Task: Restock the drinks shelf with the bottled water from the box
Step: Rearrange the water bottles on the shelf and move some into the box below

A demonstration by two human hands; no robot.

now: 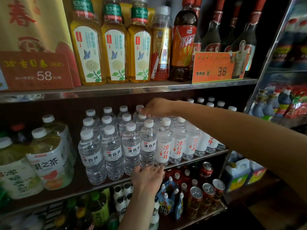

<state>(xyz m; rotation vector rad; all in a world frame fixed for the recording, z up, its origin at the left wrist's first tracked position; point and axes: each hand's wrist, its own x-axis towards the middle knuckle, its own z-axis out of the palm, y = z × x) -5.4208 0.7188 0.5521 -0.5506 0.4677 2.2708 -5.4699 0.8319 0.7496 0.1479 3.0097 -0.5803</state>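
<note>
water bottles [147, 143] on the drinks shelf [199, 157], between the hands. left hand [147, 177] presses spread fingers on the bases; right hand [157, 107] pinches a back-row cap. likely light, thin-walled, slippery: grip the neck or ribbed waist.

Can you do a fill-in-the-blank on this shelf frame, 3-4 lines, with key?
1. The water bottles stand on the ____ shelf of the three in view.
2. The right hand reaches the bottles' ____.
3. The left hand touches the bottles at their ____.
4. The orange price card reads ____.

Missing words: middle; caps; bases; 38
</note>
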